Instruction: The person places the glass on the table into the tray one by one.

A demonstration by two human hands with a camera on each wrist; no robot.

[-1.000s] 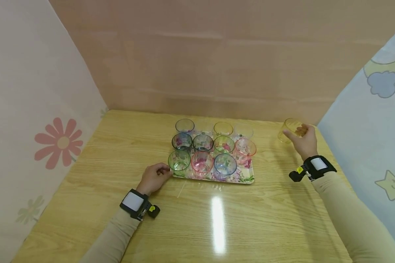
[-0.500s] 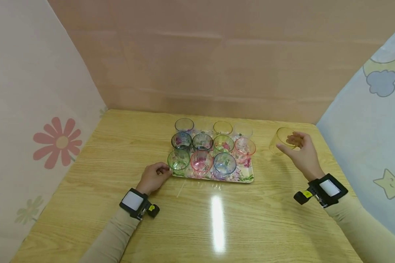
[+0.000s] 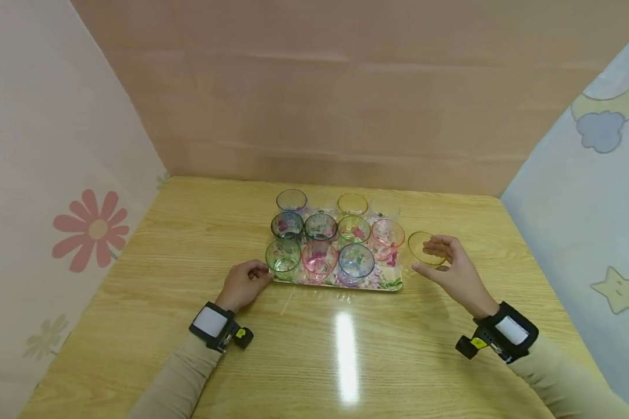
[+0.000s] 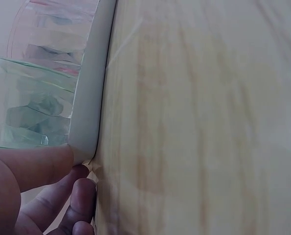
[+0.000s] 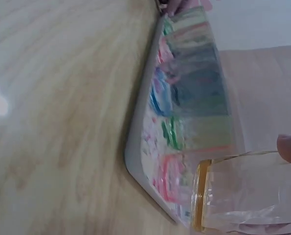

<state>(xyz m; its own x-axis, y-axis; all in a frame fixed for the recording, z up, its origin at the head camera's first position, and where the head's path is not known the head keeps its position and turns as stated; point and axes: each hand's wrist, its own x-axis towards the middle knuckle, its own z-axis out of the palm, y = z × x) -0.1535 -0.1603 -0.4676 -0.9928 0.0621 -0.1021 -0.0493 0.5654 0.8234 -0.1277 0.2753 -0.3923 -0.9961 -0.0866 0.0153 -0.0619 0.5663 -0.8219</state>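
My right hand [image 3: 453, 272] holds a clear yellow-tinted drinking glass [image 3: 418, 254] between thumb and fingers, close by the right side of a floral tray [image 3: 387, 281]. In the right wrist view, the glass's thick amber base [image 5: 200, 196] overlaps the tray's side. My left hand [image 3: 244, 285] pinches the tray's near left corner; the left wrist view has its thumb [image 4: 47, 164] at the rim and other fingers curled below. Along the tray's front stand a green glass [image 3: 284, 263], a pink glass [image 3: 320, 263] and a blue glass [image 3: 355, 265]; patterned surface shows at its front right corner.
Behind the front row stand two dark glasses, another green glass [image 3: 354, 230] and a red-rimmed glass [image 3: 388, 235]. The back row has a purple-blue glass [image 3: 291, 202], a yellow glass [image 3: 353, 205] and faint clear ones. A brown backdrop [image 3: 314, 105] rises behind the wooden table [image 3: 272, 361].
My right hand has brought the yellow glass from the table's far right, leftward and nearer, to the tray's right side. The left hand has stayed at the tray's corner.
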